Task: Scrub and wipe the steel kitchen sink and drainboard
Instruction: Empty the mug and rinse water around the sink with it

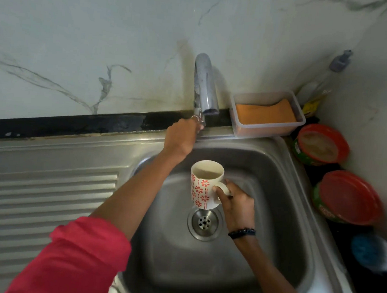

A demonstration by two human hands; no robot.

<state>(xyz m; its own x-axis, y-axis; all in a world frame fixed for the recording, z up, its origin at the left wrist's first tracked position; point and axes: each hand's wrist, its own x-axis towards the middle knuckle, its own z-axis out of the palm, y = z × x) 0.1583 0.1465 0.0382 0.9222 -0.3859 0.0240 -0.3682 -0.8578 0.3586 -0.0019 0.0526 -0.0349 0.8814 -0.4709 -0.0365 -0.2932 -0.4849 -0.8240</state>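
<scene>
Your left hand (181, 135) grips the tap (204, 87) handle; your right hand (236, 202) holds the mug (204, 186) by its handle above the sink (277, 175). Open the tap hard and water may splash out.

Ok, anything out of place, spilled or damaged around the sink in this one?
Nothing spilled or broken. The one oddity: the right hand holds a flowered mug over the sink drain, no scrubber, while the left hand reaches the tap base.
</scene>
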